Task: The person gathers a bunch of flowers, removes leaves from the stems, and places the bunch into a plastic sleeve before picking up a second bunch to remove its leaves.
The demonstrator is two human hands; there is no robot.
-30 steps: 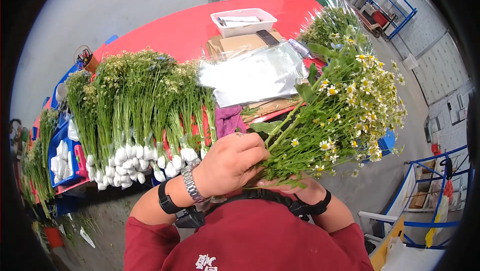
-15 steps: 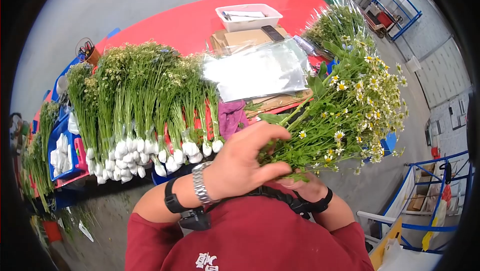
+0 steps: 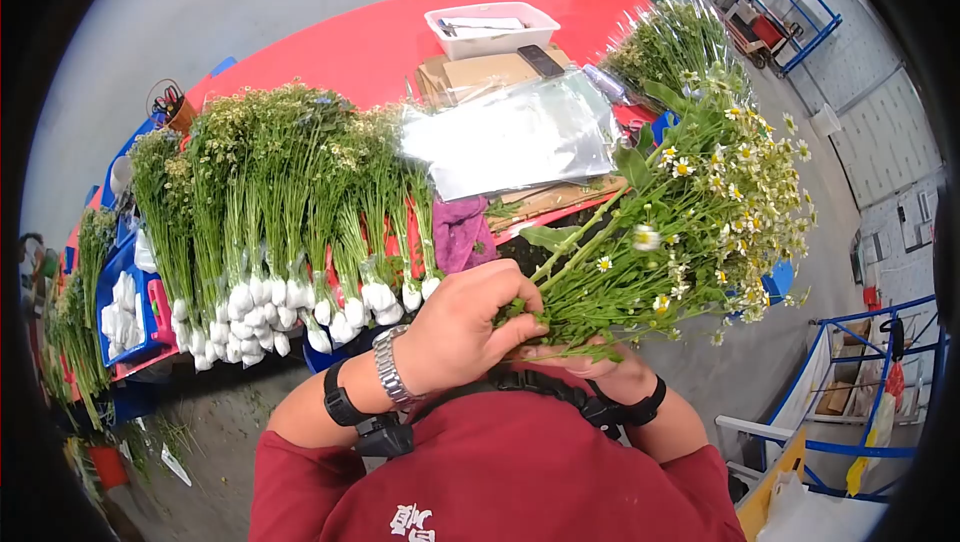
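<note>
A bunch of white and yellow chamomile-like flowers (image 3: 690, 232) lies across my hands, its blooms fanned out to the right and its stems pointing left. My left hand (image 3: 462, 327), with a metal watch on the wrist, is closed in a pinch on the lower stems. Beneath the bunch, my right hand (image 3: 608, 374) grips the stems, with its fingers partly hidden by leaves. Two thicker green stalks (image 3: 575, 250) with broad leaves run along the upper side of the bunch.
Several bunches (image 3: 290, 172) with white-wrapped stem ends line the red table (image 3: 380, 52). Clear plastic sleeves (image 3: 515, 142) lie on cardboard, near a phone (image 3: 541, 61) and a white tray (image 3: 490, 39). A purple cloth (image 3: 462, 235) hangs at the edge. Blue racks (image 3: 870, 372) stand right.
My left hand has moved slightly left and down along the stems. Its fingers, spread around them before, have come together. The bunch stays in my right hand.
</note>
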